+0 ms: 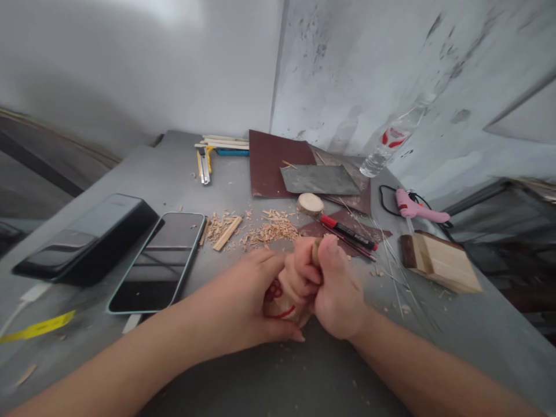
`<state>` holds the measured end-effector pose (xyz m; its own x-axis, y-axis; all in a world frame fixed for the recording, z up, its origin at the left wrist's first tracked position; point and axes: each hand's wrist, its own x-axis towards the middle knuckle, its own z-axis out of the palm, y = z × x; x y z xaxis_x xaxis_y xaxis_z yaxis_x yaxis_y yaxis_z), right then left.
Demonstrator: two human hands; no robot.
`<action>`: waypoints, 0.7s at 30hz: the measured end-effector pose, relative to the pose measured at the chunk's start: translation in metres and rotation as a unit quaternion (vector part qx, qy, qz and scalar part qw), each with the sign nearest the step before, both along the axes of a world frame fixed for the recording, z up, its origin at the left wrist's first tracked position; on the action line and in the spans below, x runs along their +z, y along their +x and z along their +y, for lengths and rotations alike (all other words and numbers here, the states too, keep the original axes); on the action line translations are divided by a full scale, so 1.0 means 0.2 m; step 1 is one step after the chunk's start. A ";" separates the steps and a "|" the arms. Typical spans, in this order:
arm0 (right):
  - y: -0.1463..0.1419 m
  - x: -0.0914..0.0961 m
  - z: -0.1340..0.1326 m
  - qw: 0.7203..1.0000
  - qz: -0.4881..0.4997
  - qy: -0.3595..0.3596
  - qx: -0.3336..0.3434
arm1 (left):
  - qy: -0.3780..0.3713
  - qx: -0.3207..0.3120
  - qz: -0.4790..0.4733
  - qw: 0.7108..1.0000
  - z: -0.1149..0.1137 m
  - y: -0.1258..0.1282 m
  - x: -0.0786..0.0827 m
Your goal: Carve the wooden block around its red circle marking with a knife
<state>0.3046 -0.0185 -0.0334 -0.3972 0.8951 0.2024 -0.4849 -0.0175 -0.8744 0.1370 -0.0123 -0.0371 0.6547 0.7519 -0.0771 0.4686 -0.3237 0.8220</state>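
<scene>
Both my hands meet at the middle of a grey table (304, 370). My left hand (256, 295) is closed around a small pale wooden piece with red markings (278, 298). My right hand (336, 289) is closed too, its fingers curled against the same piece and its thumb up on top of a small wooden end (315, 250). What the right hand itself holds is hidden. Wood shavings (269, 231) lie just beyond the hands.
Two phones (160, 260) (87, 237) lie at left. A red marker (347, 231), a wood disc (310, 204), sandpaper sheets (278, 162), a utility knife (204, 165), a plastic bottle (391, 142), a pink glue gun (417, 209) and a wooden block (441, 260) surround the hands.
</scene>
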 end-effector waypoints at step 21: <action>0.01 0.02 0.04 1.000 0.017 -0.021 0.000 | 0.002 0.010 0.010 1.000 0.00 0.01 0.03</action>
